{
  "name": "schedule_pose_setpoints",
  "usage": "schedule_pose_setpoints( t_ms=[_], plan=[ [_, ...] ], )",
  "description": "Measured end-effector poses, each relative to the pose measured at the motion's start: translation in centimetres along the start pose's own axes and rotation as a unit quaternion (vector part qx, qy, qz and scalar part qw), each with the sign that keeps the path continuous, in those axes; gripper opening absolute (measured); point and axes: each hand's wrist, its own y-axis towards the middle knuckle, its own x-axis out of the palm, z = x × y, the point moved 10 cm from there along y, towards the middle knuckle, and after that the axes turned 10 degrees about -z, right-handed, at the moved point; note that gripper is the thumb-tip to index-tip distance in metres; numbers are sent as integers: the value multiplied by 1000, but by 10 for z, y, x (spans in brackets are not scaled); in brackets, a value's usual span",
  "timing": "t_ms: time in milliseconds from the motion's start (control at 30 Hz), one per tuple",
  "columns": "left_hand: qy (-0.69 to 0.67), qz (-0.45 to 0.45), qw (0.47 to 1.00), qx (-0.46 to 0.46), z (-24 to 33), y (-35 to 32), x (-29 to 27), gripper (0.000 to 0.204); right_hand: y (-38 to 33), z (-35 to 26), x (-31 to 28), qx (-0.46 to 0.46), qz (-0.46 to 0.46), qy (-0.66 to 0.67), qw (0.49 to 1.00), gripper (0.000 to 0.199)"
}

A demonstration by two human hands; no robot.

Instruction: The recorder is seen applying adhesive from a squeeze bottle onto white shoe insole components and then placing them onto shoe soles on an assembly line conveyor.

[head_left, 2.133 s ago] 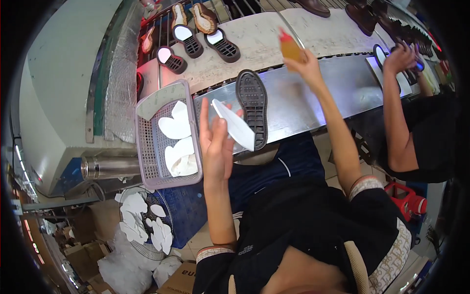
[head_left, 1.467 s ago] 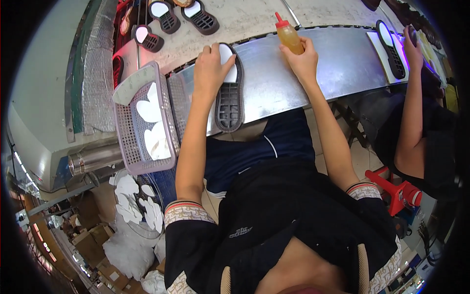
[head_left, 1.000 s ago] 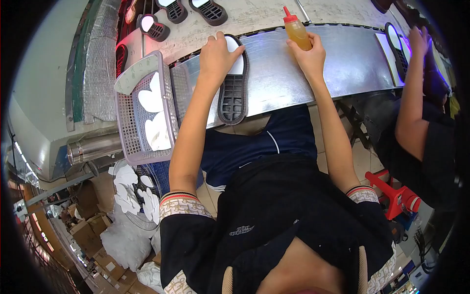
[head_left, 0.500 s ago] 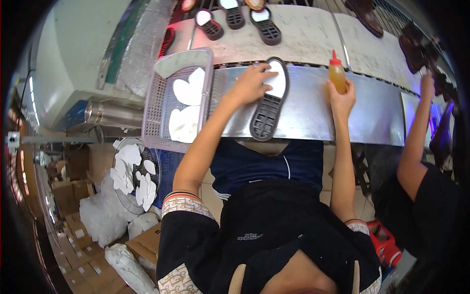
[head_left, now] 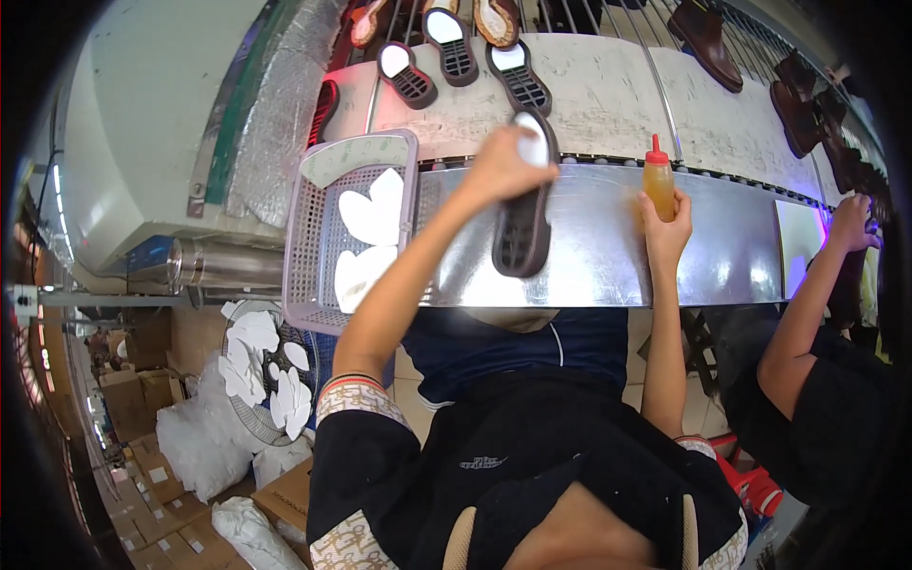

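My left hand, a little blurred, grips a black shoe sole across its middle. The sole's far end reaches over the back edge of the metal table, and its side wall shows, so it looks lifted or tilted. On its far half lies a white pad, partly covered by my fingers. To the right, my right hand is closed around a squeeze bottle of amber liquid, its red nozzle pointing up. Left of my left forearm, a lilac plastic basket holds several white pads.
Beyond the metal table runs a pale conveyor surface with several soles and brown boots. A co-worker's arm reaches in at the right. Lower left, more white pieces lie on a round wire guard, near cardboard boxes.
My left hand has shifted from the white pad to a grip across the sole, which has moved away from me toward the conveyor. My right hand still holds the bottle. The whole view has tilted slightly.
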Motion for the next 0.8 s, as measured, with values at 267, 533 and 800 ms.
schedule_pose_setpoints(
  t_ms=[267, 533, 800],
  plan=[
    [207, 185, 961, 12, -33, 76, -205, 71, -6, 3, -11, 11, 9, -10, 1000, 43],
    [219, 132, 908, -332, -313, 66, -261, 88, -19, 14, -25, 36, 110, 17, 993, 58],
    [372, 35, 910, -182, -274, 57, -230, 66, -15, 19, -19, 49, 87, 18, 995, 63]
  ],
)
